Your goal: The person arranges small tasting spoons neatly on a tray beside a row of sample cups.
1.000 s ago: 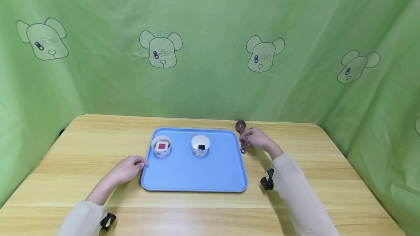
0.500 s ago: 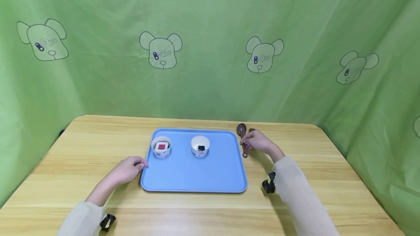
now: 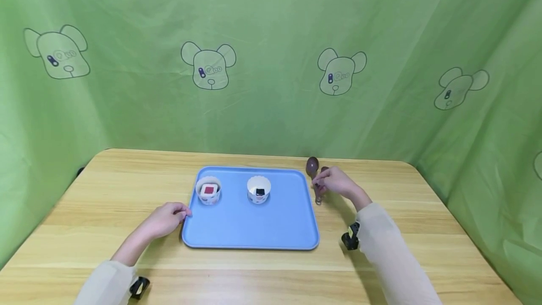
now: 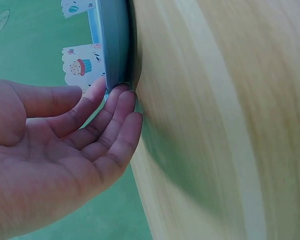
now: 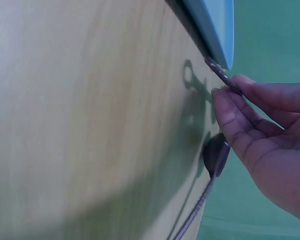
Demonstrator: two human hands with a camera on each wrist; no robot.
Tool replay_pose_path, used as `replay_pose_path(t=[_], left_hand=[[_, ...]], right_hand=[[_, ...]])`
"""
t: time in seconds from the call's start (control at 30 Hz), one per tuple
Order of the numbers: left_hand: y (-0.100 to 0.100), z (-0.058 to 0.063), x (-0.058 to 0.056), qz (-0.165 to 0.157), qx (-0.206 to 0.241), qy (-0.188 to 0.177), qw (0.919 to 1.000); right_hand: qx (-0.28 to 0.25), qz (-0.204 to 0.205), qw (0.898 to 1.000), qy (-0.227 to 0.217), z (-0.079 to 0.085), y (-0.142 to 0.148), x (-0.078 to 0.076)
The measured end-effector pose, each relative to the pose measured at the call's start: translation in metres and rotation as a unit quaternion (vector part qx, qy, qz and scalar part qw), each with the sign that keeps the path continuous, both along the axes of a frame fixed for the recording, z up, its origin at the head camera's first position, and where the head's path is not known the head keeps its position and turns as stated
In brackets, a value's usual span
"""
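Note:
My right hand (image 3: 336, 183) pinches the handle of a dark brown spoon (image 3: 312, 165) between thumb and fingers, just beside the right rim of a blue tray (image 3: 254, 229). The spoon's bowl points away from me and its holed handle end toward me. Behind that hand lies a second brown spoon (image 5: 217, 156), mostly hidden in the head view. At the tray's left edge, my left hand (image 3: 168, 218) holds the rim, fingers curled at it. In the left wrist view the index finger lies on the rim's inner side, the other fingers (image 4: 122, 102) under its edge.
On the tray stand two scalloped paper cups. The left cup (image 3: 209, 200) holds a white block with a red square (image 3: 209, 190); the middle cup (image 3: 259, 197) holds a piece with a black face (image 3: 260, 192). A green curtain (image 3: 271, 116) hangs behind the wooden table (image 3: 237, 276).
My right hand has shifted slightly to the right with the spoon, whose handle end has swung a little rightward and toward me. The left hand and tray stay put.

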State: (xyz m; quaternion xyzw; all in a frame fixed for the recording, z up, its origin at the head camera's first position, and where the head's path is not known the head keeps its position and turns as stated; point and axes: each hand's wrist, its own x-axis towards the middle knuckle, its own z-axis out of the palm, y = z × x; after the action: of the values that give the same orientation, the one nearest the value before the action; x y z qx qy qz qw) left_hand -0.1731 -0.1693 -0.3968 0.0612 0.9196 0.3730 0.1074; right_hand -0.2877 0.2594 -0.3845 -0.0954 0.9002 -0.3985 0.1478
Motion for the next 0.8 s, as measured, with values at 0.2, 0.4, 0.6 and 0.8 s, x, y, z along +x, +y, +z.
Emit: replay_pose_path(t=[0.2,0.4,0.6,0.8], left_hand=[[0.0,-0.001,-0.001,-0.004,0.0,0.005,1.0],[0.0,-0.001,-0.001,-0.001,-0.003,0.004,1.0],[0.001,0.0,-0.001,-0.002,-0.004,0.003,1.0],[0.001,0.001,0.0,-0.002,-0.003,0.005,1.0]], right_hand=[[0.01,0.012,1.0,0.004,0.008,0.002,0.001],[-0.004,0.014,1.0,-0.011,0.015,0.003,0.002],[-0.017,0.001,1.0,-0.025,0.022,-0.002,0.005],[-0.02,0.0,0.999,-0.028,0.027,-0.005,0.009]])
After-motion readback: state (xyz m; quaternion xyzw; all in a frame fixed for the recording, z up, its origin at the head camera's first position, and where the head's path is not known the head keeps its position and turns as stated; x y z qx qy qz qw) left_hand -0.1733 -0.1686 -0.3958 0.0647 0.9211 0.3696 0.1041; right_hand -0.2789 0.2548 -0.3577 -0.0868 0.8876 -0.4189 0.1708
